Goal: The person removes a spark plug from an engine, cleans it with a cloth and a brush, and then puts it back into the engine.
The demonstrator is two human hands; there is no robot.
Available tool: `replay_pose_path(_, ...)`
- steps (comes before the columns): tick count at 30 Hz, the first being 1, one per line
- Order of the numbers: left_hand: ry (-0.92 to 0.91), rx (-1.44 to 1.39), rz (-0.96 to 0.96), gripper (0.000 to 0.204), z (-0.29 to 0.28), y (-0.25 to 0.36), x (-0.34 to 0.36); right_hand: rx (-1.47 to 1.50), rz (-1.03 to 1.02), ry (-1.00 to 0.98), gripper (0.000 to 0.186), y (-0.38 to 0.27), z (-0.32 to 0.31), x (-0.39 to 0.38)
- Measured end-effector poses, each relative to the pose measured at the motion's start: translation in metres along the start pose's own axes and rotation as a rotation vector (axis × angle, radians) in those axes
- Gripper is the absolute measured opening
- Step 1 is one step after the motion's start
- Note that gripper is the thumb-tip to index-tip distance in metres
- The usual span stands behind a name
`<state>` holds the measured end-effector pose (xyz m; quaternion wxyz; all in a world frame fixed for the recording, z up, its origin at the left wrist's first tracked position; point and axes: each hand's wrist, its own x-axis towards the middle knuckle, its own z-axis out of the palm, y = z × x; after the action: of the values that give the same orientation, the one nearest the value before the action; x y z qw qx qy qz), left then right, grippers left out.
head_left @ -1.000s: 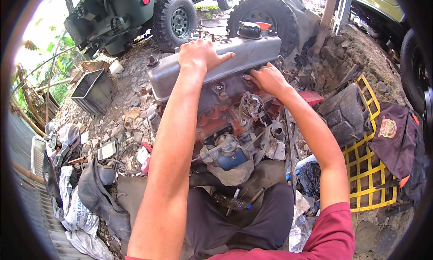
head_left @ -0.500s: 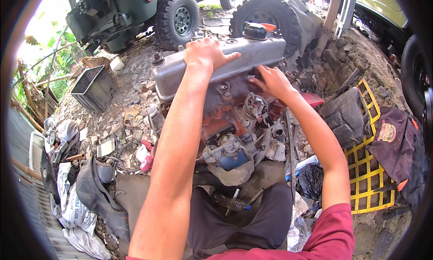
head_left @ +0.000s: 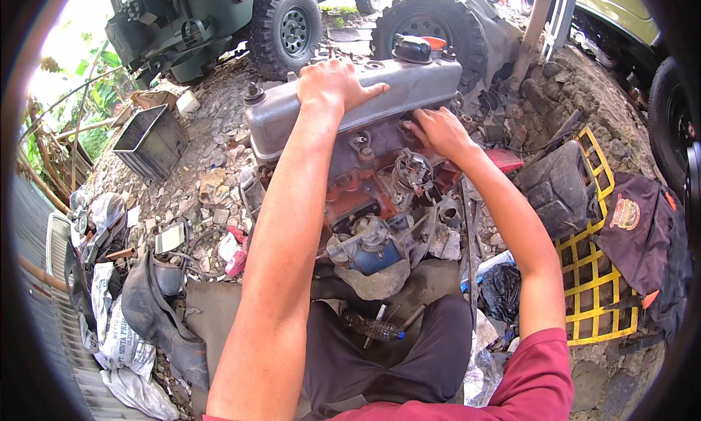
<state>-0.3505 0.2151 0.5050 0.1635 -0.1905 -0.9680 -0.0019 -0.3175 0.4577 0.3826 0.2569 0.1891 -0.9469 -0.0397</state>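
Before me stands an engine block, reddish-brown (head_left: 350, 202) low down, with a long grey metal valve cover (head_left: 274, 125) on top. My left hand (head_left: 330, 86) lies over the cover, fingers curled across its far edge and thumb stretched right along the top. My right hand (head_left: 439, 131) is at the near side, below the cover's right half. Its thumb and fingers are pinched together against the cylinder head; whatever small part they hold is hidden. A spark plug (head_left: 360, 139) sticks out left of it. Under the right hand is a distributor-like part (head_left: 412, 171) with its top exposed.
A black oil filler cap (head_left: 412, 50) sits on the cover. A dark crate (head_left: 151, 143) stands far left; a yellow grid (head_left: 595, 282) with a dark garment (head_left: 639, 227) lies right. Between my legs is a plastic bottle (head_left: 365, 323). Vehicles with big tyres (head_left: 288, 30) stand behind.
My right hand's fingers have shifted slightly at the side of the cylinder head. My left hand keeps its place on the valve cover.
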Motion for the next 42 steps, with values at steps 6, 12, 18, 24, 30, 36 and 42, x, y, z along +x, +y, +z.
replay_pose_path(6,0.008,0.002,-0.001,0.100,0.000,0.002,0.000,0.049,-0.147,0.074,0.030,0.014,0.003,0.002)
replay_pose_path(12,0.003,0.005,0.001,0.100,0.001,0.001,0.000,-0.016,0.009,-0.044,0.037,0.009,0.003,0.008)
replay_pose_path(18,0.002,0.004,0.003,0.100,0.000,0.003,0.001,0.037,-0.090,0.086,0.040,0.009,0.005,0.008)
replay_pose_path(24,0.006,0.005,0.003,0.100,0.002,0.000,0.001,0.116,0.048,0.020,0.036,-0.001,-0.006,0.007)
replay_pose_path(30,0.004,0.005,0.005,0.101,-0.001,0.002,0.000,0.061,-0.018,0.005,0.032,0.005,-0.001,0.001)
replay_pose_path(36,0.007,-0.004,0.002,0.101,-0.001,0.000,-0.001,0.049,-0.075,0.119,0.025,0.004,-0.001,0.002)
replay_pose_path(42,-0.010,-0.018,-0.003,0.102,-0.003,0.004,-0.001,-0.022,-0.094,0.063,0.027,0.007,0.004,0.005)
